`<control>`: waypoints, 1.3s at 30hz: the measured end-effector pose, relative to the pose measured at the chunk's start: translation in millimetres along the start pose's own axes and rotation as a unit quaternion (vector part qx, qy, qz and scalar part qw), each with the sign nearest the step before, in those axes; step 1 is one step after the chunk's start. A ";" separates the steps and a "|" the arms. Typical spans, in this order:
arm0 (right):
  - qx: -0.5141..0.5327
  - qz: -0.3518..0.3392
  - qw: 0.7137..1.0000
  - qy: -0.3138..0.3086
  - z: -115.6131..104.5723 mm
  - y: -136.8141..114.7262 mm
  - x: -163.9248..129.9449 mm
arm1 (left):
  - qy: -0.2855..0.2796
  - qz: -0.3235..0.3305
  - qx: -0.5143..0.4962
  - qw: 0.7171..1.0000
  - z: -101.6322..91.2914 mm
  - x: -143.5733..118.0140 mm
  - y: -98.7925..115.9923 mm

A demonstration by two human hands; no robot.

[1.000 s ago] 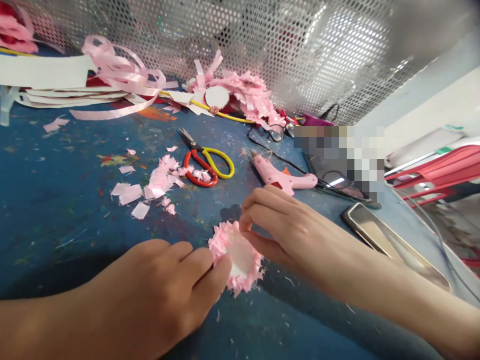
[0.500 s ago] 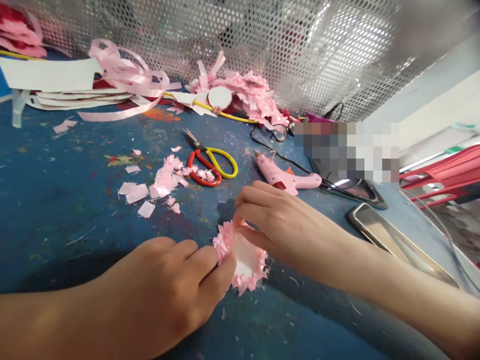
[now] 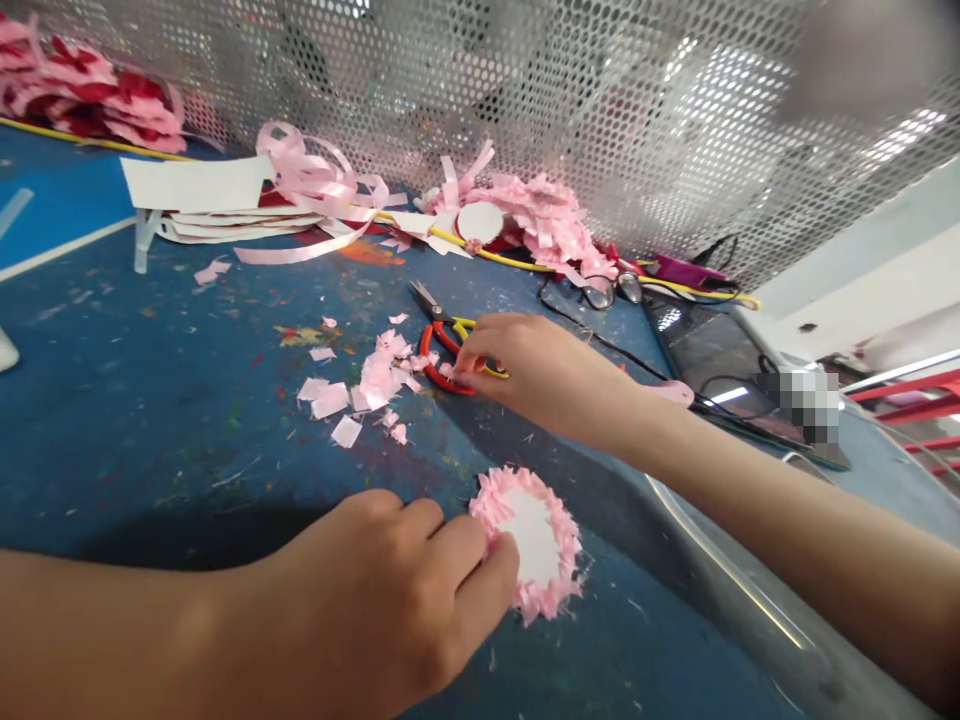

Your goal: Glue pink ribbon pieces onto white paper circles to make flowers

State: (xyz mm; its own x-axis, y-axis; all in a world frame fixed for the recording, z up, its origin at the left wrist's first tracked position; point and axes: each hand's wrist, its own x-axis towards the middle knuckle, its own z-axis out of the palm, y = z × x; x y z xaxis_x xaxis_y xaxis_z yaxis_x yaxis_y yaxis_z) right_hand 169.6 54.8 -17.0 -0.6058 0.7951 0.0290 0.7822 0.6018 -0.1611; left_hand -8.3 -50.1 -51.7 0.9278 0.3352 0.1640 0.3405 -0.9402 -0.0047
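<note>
A white disc [image 3: 534,535] lies on the blue table, its rim ringed with a ruffle of small pink ribbon pieces. My left hand [image 3: 405,590] is closed on the disc's left edge, thumb and forefinger pinching the ruffle. Farther back, my right hand [image 3: 529,375] reaches over the scissors [image 3: 433,345], which have one red and one yellow handle. Its thumb and fingertips are pressed together by the red handle, touching small folded pink bits [image 3: 448,371]; what they grip is hidden. Left of the scissors are scattered pink ribbon squares [image 3: 381,372].
My right forearm covers most of a pink glue gun [image 3: 675,392]. Behind it lie a dark tablet-like device [image 3: 705,350] and glasses [image 3: 600,292]. Pink ribbon [image 3: 322,185], white card pieces [image 3: 199,185] and a pink ruffled heap [image 3: 547,215] line the perforated metal panel [image 3: 525,90].
My right hand has left the disc and moved up and back to the scissors and pink bits. My left hand still pinches the disc's edge. The view has shifted left.
</note>
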 end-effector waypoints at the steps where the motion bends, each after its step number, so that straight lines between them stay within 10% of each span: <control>1: 0.007 0.003 1.000 0.001 0.6 0.7 0.5 | 0.005 -0.001 -0.008 1.000 0.3 -0.6 -0.5; 5: 0.098 0.020 0.994 0.031 -4.9 4.3 -9.0 | 0.141 -0.068 -0.141 0.978 1.2 -0.9 -13.1; 9: 0.325 0.054 0.941 0.074 -9.1 0.5 -23.1 | 0.340 -0.219 -0.289 0.867 1.6 6.3 -42.2; 16: 0.357 0.032 0.920 0.158 -6.4 -18.2 -29.5 | 0.275 -0.291 -0.641 0.655 0.6 20.1 -62.4; 27: 0.228 0.043 0.953 0.197 -15.9 -20.4 -51.9 | 0.310 -0.361 -0.683 0.554 0.1 20.0 -61.5; 39: 0.176 0.051 0.981 -0.063 -17.8 -21.3 -88.0 | 0.355 -0.400 -0.652 0.537 7.0 20.5 -65.6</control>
State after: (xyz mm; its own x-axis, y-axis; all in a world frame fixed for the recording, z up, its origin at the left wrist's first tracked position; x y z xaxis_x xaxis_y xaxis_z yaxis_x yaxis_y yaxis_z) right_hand 208.8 -26.7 1.4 -0.5583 0.8204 -0.1233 0.7540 0.4397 -0.4881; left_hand -10.6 18.8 -55.0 0.1155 0.9912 -0.0641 -0.2392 0.0904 0.9667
